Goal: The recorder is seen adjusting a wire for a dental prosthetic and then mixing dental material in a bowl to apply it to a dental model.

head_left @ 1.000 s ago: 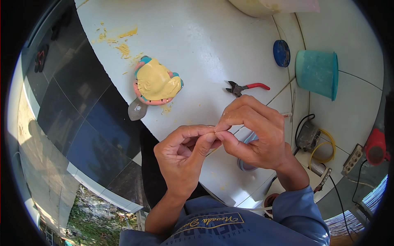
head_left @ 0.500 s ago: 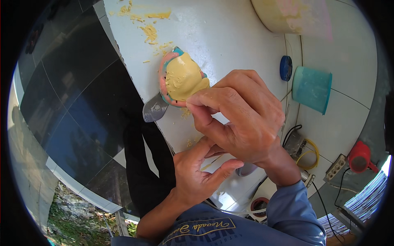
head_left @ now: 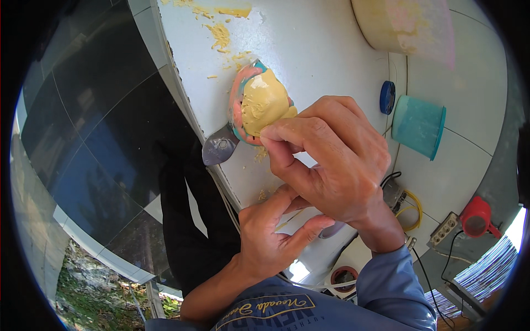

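A smooth yellow putty-like mass (head_left: 265, 102) lies on a rounded pink and teal piece (head_left: 237, 105) on the white tabletop. From under that piece a flat grey tab with a hole (head_left: 220, 146) sticks out over the table's left edge. My right hand (head_left: 337, 160) pinches thumb and forefinger together at the mass's lower right edge; what the tips hold, if anything, is hidden. Nearer my body, my left hand (head_left: 270, 237) is held with its thumb stretched out and apart from the fingers. Part of its fingers disappears behind my right hand.
Yellow crumbs (head_left: 220, 36) are scattered on the white table (head_left: 314, 49). A large pale tub (head_left: 397, 25) stands at the far right, with a blue lid (head_left: 387, 97) and a teal container (head_left: 418, 127) nearer. Further right are a power strip (head_left: 444, 229) and a red mug-like object (head_left: 479, 217).
The view has shifted slightly, so the table and the things on it appear further right. Both hands keep nearly the same pose, the right fingertips still at the yellow mass's edge.
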The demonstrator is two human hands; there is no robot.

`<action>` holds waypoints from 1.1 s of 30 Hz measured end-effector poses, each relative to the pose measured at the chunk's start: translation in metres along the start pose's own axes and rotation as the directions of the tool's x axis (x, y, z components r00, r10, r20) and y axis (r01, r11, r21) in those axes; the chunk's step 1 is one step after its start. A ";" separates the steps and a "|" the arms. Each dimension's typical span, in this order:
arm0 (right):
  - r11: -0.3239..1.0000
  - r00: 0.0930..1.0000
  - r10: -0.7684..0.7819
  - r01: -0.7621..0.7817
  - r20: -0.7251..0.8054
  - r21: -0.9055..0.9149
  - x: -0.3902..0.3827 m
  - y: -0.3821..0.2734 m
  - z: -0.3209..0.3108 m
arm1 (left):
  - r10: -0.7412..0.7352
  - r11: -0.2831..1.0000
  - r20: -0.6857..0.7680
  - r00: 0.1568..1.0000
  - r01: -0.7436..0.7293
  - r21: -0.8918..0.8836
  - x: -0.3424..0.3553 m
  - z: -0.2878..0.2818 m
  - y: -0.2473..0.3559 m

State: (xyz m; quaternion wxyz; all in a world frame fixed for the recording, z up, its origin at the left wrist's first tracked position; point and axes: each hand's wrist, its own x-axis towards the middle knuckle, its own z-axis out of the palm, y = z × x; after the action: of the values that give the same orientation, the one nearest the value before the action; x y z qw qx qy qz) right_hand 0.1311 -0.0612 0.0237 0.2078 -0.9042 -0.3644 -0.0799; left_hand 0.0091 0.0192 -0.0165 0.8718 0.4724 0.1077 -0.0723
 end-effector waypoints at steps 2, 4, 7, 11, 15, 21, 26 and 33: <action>1.000 1.000 -0.011 0.011 0.016 0.002 0.000 0.001 -0.001 | -0.003 1.000 0.000 1.000 0.003 0.009 0.000 0.000 0.002; 1.000 1.000 -0.019 0.019 0.018 0.001 0.000 0.001 0.000 | -0.004 1.000 -0.009 1.000 0.004 0.015 0.000 0.001 0.001; 0.999 0.999 -0.037 0.037 0.026 0.001 0.000 0.002 0.000 | 0.001 1.000 -0.026 1.000 0.000 0.017 0.000 0.002 0.001; 0.998 0.998 -0.055 0.056 0.042 -0.013 0.002 0.001 0.000 | 0.008 1.000 -0.030 1.000 -0.007 0.024 0.001 0.001 0.003; 0.998 0.997 -0.057 0.058 0.058 -0.010 0.002 0.002 -0.002 | 0.010 0.999 -0.027 1.000 -0.009 0.033 0.001 0.001 0.002; 0.997 0.995 -0.074 0.075 0.068 -0.009 0.001 0.002 -0.004 | 0.010 0.999 -0.035 0.999 -0.009 0.041 0.001 0.002 0.002; 0.998 0.997 -0.062 0.062 0.053 0.004 -0.005 0.001 -0.009 | 0.056 0.991 0.023 0.998 -0.058 0.123 0.000 0.000 0.000; 0.998 0.996 -0.056 0.054 0.065 0.023 -0.004 0.000 -0.008 | 0.062 0.993 -0.010 0.998 -0.061 0.102 -0.001 0.002 -0.003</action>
State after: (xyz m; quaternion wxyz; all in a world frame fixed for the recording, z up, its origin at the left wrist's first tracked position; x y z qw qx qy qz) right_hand 0.1280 -0.0669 0.0297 0.2030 -0.8937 -0.3967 -0.0518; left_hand 0.0080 0.0162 -0.0172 0.8478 0.5196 0.0949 -0.0478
